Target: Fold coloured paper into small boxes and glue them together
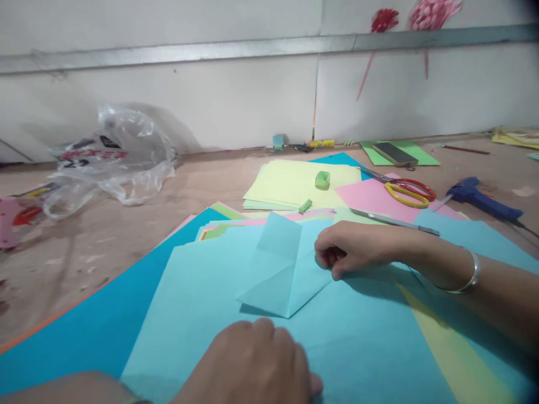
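Observation:
A folded piece of light blue paper (278, 269) lies in front of me, with one flap raised and a pointed corner toward me. It rests on a larger light blue sheet (181, 297). My right hand (353, 249) is closed at the folded paper's right edge, fingers curled and thumb low against it. Close to the camera, my left hand (256, 365) is curled with its knuckles up, just below the paper's near corner. Its fingertips are hidden, so whatever they hold cannot be seen.
Behind lie yellow sheets (278, 182), a green paper coil (322, 180), scissors (406, 191), a cutter blade (393, 220) and a phone (394, 153). A blue glue gun (484, 199) is right; a plastic bag (118, 157) and a pink tool (10, 221) are left.

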The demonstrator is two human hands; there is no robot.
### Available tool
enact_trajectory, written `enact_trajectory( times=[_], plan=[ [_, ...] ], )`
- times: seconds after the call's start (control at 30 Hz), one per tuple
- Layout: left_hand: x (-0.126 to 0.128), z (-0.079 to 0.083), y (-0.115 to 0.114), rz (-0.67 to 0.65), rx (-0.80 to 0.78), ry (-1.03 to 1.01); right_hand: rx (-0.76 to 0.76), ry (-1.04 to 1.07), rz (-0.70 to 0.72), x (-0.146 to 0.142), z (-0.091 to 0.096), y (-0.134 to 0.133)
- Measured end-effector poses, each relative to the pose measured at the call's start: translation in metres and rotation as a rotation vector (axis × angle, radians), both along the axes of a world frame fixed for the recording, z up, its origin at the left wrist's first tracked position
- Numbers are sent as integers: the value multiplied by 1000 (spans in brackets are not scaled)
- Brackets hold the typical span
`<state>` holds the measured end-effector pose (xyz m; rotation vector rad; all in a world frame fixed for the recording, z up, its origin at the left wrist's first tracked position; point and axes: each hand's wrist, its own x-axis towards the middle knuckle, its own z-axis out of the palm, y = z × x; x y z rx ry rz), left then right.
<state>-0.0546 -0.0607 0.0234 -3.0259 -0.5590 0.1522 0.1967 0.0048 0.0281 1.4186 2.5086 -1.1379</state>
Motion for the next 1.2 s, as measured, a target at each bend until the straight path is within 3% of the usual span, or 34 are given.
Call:
enact_trajectory(
  times=[0.13, 0.2, 0.33, 0.4, 0.53, 0.73, 0.93, 1.2],
  plan=[
    [25, -5, 15, 132, 91, 71, 21, 93, 16, -1, 2, -2],
    [32, -5, 23, 165, 85, 156, 84, 224, -48, -1, 2, -2],
    [34, 2, 33, 144, 103, 173, 449, 376, -289, 2, -6, 5],
    [33, 7, 35, 177, 108, 179, 610, 345, -320, 7, -13, 9],
    [30, 11, 45, 316, 48, 208, 730, 255, -151, 14, -22, 16],
    [25, 9, 60, 367, 20, 108, 823, -51, 191, 14, -24, 16],
    [31, 12, 60, 413, 10, 68, 777, -85, 293, 16, -7, -3],
    [29, 5, 51, 311, 53, 94, 636, 7, 443, 3, 2, -8]
  ],
)
